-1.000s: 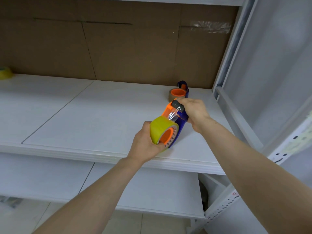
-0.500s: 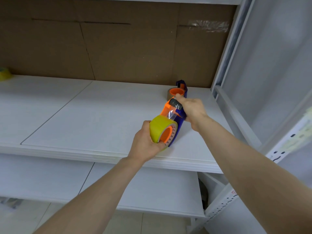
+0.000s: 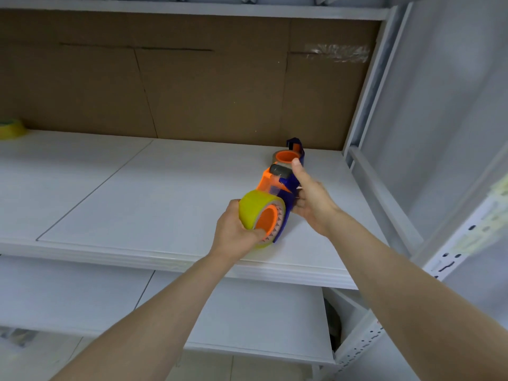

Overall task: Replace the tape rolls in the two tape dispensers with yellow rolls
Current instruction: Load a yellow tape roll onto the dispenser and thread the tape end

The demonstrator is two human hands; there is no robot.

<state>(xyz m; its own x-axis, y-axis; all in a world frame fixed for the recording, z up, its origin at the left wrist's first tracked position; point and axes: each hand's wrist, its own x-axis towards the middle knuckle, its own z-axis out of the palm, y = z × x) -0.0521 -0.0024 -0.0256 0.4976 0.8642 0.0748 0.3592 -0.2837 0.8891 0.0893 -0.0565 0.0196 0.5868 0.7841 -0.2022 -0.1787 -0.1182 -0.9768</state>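
Our left hand [image 3: 233, 237] wraps the glossy, translucent yellow tape roll [image 3: 254, 207] seated on the orange hub of the blue-and-orange plastic tape dispenser [image 3: 275, 182]. Our right hand [image 3: 313, 199], just beyond, grips its blue frame, thumb raised beside the grey roller [image 3: 279, 170]. We should steady the roll and draw the slick film flat over that roller. Behind our right hand the second blue dispenser [image 3: 298, 152] carries a brown roll [image 3: 275, 156]; a spare yellow roll [image 3: 11, 129] lies far beyond our left hand.
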